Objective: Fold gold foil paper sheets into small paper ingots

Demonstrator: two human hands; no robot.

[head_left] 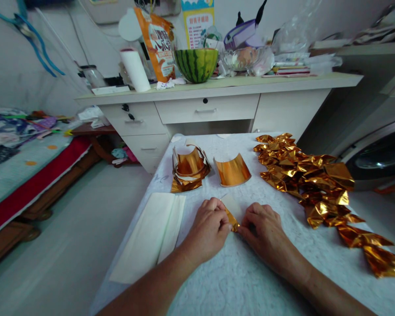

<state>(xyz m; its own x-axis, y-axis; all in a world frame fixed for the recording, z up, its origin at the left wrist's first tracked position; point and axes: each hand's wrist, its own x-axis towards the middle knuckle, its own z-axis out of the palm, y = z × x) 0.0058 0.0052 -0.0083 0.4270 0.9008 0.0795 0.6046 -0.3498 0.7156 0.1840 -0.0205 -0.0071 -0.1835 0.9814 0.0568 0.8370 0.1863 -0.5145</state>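
Near the middle of the cloth-covered table, my left hand (213, 224) and my right hand (262, 228) pinch a small piece of gold foil paper (231, 217) between them, its pale side partly showing. The fingers of both hands are closed on its near edge. Beyond my hands lies a curled gold sheet (233, 171), and to its left is a stack of curled gold sheets (189, 166). Pale paper sheets (145, 237) lie flat left of my left hand. Many folded gold pieces (303, 175) are heaped along the right side.
A white desk (207, 107) stands behind the table, holding a watermelon piece (196, 63), an orange bag (158, 46) and a white roll (134, 70). A bed (29, 175) is at left, a washing machine (378, 149) at right.
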